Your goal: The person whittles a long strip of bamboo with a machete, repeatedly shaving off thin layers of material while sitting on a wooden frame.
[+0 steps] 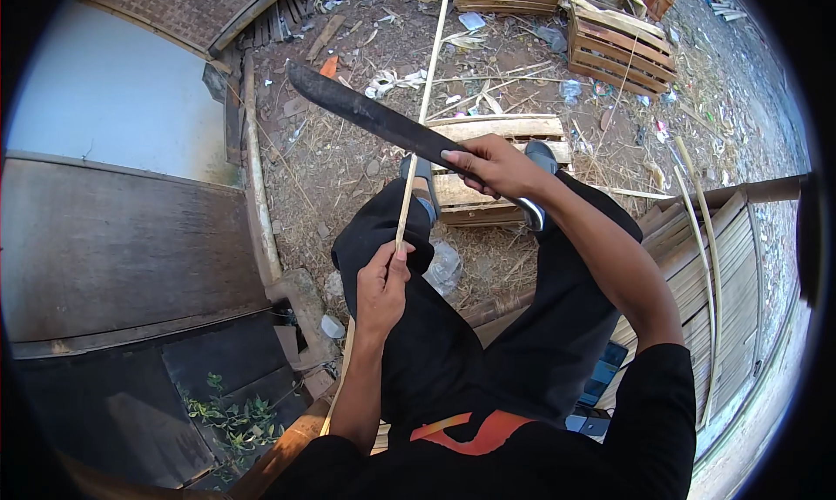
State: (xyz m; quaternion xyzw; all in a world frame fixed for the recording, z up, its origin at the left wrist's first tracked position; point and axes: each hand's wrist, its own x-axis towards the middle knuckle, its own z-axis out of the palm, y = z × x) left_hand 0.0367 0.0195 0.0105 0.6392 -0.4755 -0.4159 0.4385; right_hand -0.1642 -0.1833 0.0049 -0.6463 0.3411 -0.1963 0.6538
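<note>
My right hand (pixel 495 166) is wrapped round a machete (pixel 366 115) at the rear of its dark blade, the thumb lying along the metal. The curved, shiny handle end shows below that hand. The blade points to the far left and crosses over a long, thin bamboo strip (pixel 409 200). Between thumb and fingers my left hand (pixel 383 284) pinches this strip just in front of my left knee. The strip runs from the far edge of the view, under the blade, and back along my left forearm. Whether blade and strip touch, I cannot tell.
A low wooden crate (pixel 475 211) lies between my feet. More slatted crates (pixel 620 47) stand farther off on littered ground. Bamboo slats (pixel 688 274) and two loose strips lie at my right, near a phone (pixel 605 369). A wooden panel (pixel 131 248) and a leafy plant (pixel 231 413) are at left.
</note>
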